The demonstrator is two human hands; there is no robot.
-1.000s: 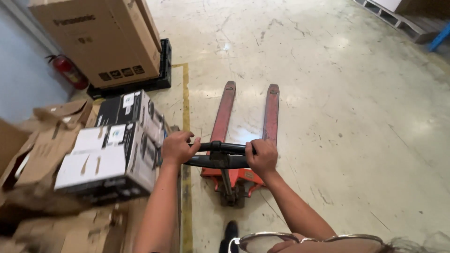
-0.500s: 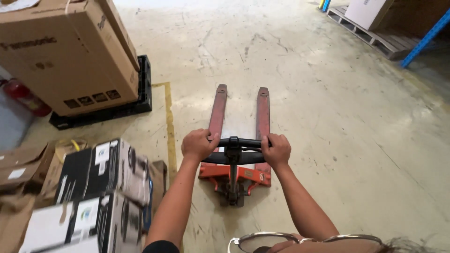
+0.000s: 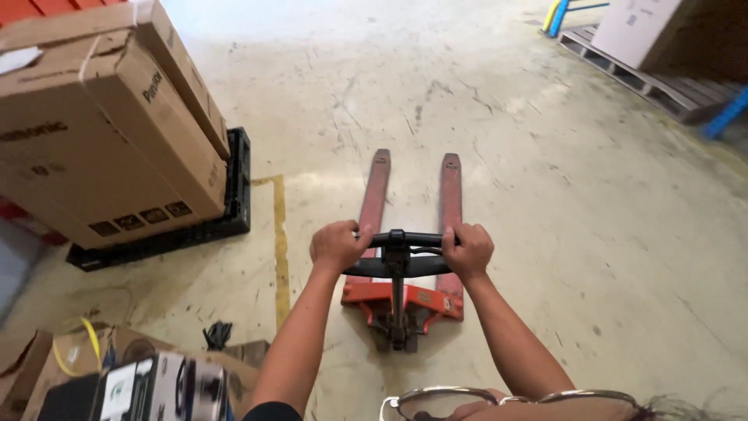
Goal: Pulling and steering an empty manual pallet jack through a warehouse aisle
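Observation:
A red pallet jack (image 3: 407,295) stands on the concrete floor in front of me, its two empty forks (image 3: 449,195) pointing away. My left hand (image 3: 337,245) grips the left end of its black loop handle (image 3: 401,242). My right hand (image 3: 467,251) grips the right end of the same handle. Both arms are stretched forward. The jack's forks carry nothing.
A large brown carton (image 3: 101,132) sits on a black pallet (image 3: 167,230) at the left, beside a yellow floor line (image 3: 278,234). Small boxes (image 3: 152,386) and torn cardboard lie at the lower left. A wooden pallet (image 3: 662,82) with a box stands at the upper right.
The pallet jack and I have moved forward. The stacked small boxes slid down and out at the lower left, and the big carton came nearer. Both hands kept their grip.

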